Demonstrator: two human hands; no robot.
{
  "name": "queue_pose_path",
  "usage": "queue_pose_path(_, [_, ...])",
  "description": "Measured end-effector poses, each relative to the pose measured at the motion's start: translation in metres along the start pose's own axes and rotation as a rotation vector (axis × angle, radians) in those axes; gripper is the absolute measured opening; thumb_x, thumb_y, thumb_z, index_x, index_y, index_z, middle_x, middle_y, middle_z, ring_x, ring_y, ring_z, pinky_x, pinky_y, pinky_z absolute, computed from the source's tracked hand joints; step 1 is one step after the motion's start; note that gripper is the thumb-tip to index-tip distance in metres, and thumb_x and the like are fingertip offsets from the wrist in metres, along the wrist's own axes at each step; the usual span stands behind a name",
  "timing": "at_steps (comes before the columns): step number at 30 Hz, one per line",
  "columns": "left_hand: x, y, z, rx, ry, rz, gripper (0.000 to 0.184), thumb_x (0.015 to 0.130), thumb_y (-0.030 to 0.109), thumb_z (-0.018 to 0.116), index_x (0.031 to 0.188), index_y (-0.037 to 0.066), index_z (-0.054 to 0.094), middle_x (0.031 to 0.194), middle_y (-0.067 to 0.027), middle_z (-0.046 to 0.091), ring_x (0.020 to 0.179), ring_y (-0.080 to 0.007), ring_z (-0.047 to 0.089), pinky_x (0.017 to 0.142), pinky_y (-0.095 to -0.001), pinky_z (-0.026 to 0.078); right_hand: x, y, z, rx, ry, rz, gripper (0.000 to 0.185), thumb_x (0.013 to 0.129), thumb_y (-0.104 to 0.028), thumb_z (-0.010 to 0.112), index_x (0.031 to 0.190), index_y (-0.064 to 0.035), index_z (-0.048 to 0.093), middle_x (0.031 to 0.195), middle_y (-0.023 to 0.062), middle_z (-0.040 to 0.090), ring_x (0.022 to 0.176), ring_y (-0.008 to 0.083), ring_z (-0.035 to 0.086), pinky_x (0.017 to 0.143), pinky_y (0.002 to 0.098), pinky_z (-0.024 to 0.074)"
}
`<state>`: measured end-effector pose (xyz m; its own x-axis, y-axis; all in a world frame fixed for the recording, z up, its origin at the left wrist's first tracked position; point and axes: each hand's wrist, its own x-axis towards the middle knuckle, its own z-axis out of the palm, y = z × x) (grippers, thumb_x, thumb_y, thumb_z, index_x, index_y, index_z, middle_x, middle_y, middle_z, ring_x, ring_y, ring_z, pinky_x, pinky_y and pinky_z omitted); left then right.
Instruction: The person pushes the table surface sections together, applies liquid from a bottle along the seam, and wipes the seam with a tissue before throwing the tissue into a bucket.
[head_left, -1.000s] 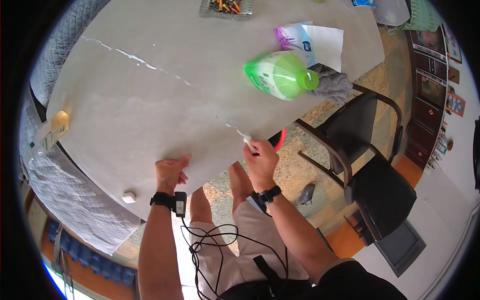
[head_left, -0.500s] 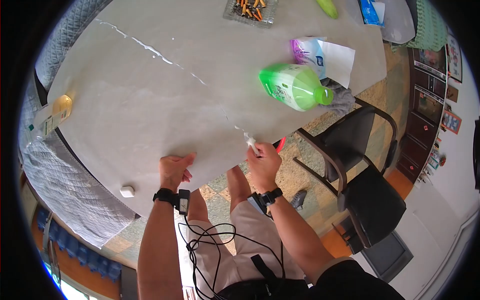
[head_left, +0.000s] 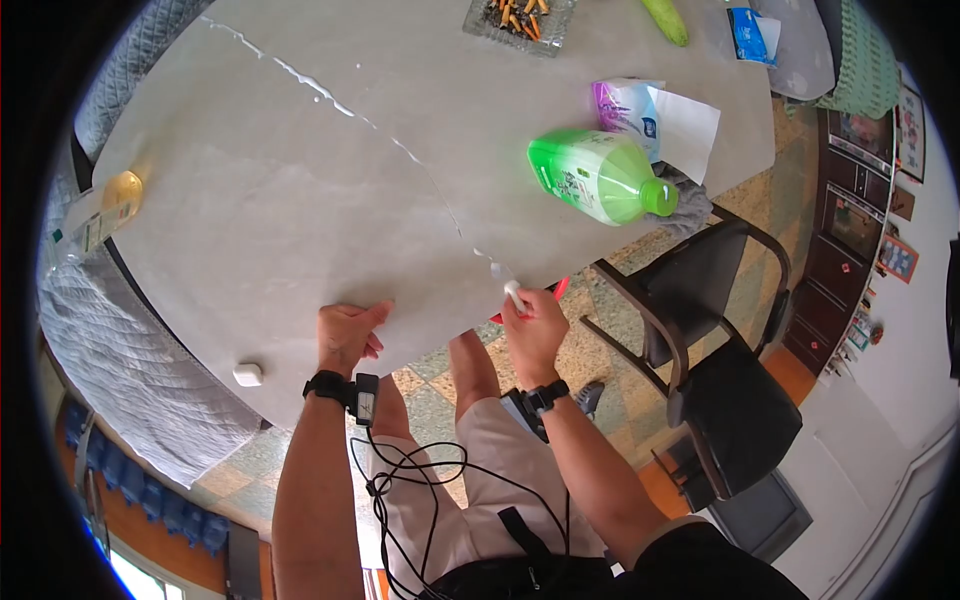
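My right hand (head_left: 533,325) is closed round a short white stick-like object (head_left: 513,291), just above the table's near edge. What exactly it is I cannot make out. From near its tip a broken streak of white liquid (head_left: 325,95) runs to the far left over the grey tabletop (head_left: 250,200). My left hand (head_left: 345,333) rests at the table edge, thumb stretched out and fingers loosely bent, with nothing seen in it. Beyond my right hand lies a green bottle (head_left: 590,175) on its side, cap towards the near right.
A tissue pack (head_left: 630,108), a grey cloth (head_left: 690,205), an ashtray of butts (head_left: 555,40) and a green vegetable (head_left: 665,20) lie farther back. At left are a small white case (head_left: 247,375) and a clear bottle (head_left: 110,212). Black chairs (head_left: 735,420) stand right; a red rim (head_left: 562,288) shows below.
My right hand has drawn slightly right and back with the white object, leaving a wet white smear on the table. My left hand stays put. The view has shifted slightly.
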<state>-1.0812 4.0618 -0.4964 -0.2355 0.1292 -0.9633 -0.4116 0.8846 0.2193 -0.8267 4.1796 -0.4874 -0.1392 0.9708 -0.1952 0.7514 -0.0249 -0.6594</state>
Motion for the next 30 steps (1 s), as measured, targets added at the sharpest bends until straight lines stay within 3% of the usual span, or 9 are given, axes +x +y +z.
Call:
queue_pose_path(3, [-0.001, -0.003, -0.001, 0.001, 0.001, -0.005, 0.042, 0.087, 0.032, 0.089, 0.077, -0.005, 0.073, 0.057, -0.0114, 0.065, 0.042, -0.0174, 0.059, 0.040, -0.0297, 0.047, 0.021, -0.015, 0.021, -0.005, -0.024, -0.088, 0.014, 0.085, -0.002, 0.080, 0.092, -0.0019, 0.068, 0.086, 0.0141, 0.069, 0.080, 0.0337, 0.068, 0.072, 0.0410, 0.0549])
queue_pose_path(10, [0.001, -0.003, 0.001, 0.008, 0.009, 0.012, 0.043, 0.087, 0.034, 0.089, 0.076, -0.005, 0.072, 0.057, -0.0113, 0.065, 0.042, -0.0175, 0.059, 0.040, -0.0298, 0.047, 0.002, 0.002, 0.007, 0.013, -0.011, -0.008, 0.014, 0.085, -0.004, 0.080, 0.092, -0.0017, 0.068, 0.086, 0.0154, 0.068, 0.078, 0.0357, 0.067, 0.071, 0.0419, 0.0546])
queue_pose_path(14, [-0.002, -0.002, -0.003, 0.003, 0.006, 0.020, 0.044, 0.086, 0.035, 0.089, 0.076, -0.005, 0.072, 0.057, -0.0113, 0.065, 0.041, -0.0176, 0.059, 0.040, -0.0289, 0.047, 0.021, -0.007, 0.025, -0.024, -0.035, -0.121, 0.014, 0.084, -0.005, 0.080, 0.091, -0.0018, 0.068, 0.085, 0.0145, 0.069, 0.076, 0.0347, 0.068, 0.069, 0.0424, 0.0551])
queue_pose_path(17, [-0.006, -0.001, -0.002, 0.039, -0.025, 0.026, 0.042, 0.089, 0.034, 0.086, 0.080, -0.004, 0.073, 0.061, -0.0109, 0.068, 0.045, -0.0172, 0.062, 0.045, -0.0285, 0.050, 0.010, -0.001, 0.011, -0.024, -0.029, -0.068, 0.013, 0.084, -0.004, 0.080, 0.090, -0.0018, 0.068, 0.085, 0.0144, 0.069, 0.076, 0.0352, 0.068, 0.068, 0.0429, 0.0547])
queue_pose_path(22, [-0.024, -0.053, -0.020, -0.053, -0.048, 0.255, 0.031, 0.102, 0.027, 0.071, 0.092, -0.002, 0.075, 0.075, -0.0088, 0.074, 0.064, -0.0130, 0.069, 0.057, -0.0283, 0.053, 0.006, 0.015, -0.010, -0.031, -0.063, -0.003, 0.013, 0.084, -0.004, 0.080, 0.088, -0.0013, 0.068, 0.084, 0.0152, 0.068, 0.076, 0.0361, 0.067, 0.068, 0.0435, 0.0540])
queue_pose_path(24, [-0.044, -0.089, -0.044, -0.025, 0.032, 0.246, 0.028, 0.103, 0.023, 0.069, 0.092, -0.001, 0.074, 0.072, -0.0052, 0.070, 0.063, -0.0115, 0.066, 0.056, -0.0276, 0.052, 0.021, 0.003, 0.003, -0.107, -0.095, -0.122, 0.013, 0.084, -0.003, 0.080, 0.089, -0.0010, 0.068, 0.084, 0.0153, 0.068, 0.077, 0.0347, 0.068, 0.068, 0.0432, 0.0544])
queue_pose_path(26, [-0.054, -0.145, -0.065, -0.193, 0.265, 0.219, 0.027, 0.103, 0.021, 0.068, 0.089, -0.001, 0.071, 0.067, -0.0018, 0.063, 0.055, -0.0107, 0.059, 0.056, -0.0267, 0.050, 0.032, -0.015, 0.020, -0.032, -0.085, -0.160, 0.013, 0.084, -0.003, 0.080, 0.089, -0.0010, 0.068, 0.084, 0.0152, 0.068, 0.077, 0.0345, 0.068, 0.068, 0.0430, 0.0543])
queue_pose_path(28, [-0.066, -0.185, -0.083, -0.187, 0.508, 0.100, 0.026, 0.103, 0.022, 0.068, 0.091, -0.001, 0.069, 0.071, -0.0027, 0.062, 0.062, -0.0129, 0.060, 0.062, -0.0297, 0.052, 0.031, -0.019, 0.024, 0.035, -0.069, -0.188, 0.013, 0.084, -0.003, 0.079, 0.090, -0.0010, 0.068, 0.084, 0.0151, 0.068, 0.077, 0.0342, 0.068, 0.068, 0.0429, 0.0543])
queue_pose_path(30, [-0.053, -0.248, -0.104, 0.003, 0.795, 0.033, 0.027, 0.100, 0.025, 0.073, 0.106, 0.000, 0.066, 0.090, -0.0066, 0.065, 0.080, -0.0148, 0.065, 0.071, -0.0331, 0.054, 0.022, -0.013, 0.013, -0.014, -0.087, -0.116, 0.013, 0.085, -0.002, 0.079, 0.091, -0.0014, 0.068, 0.084, 0.0147, 0.067, 0.077, 0.0351, 0.067, 0.068, 0.0427, 0.0534])
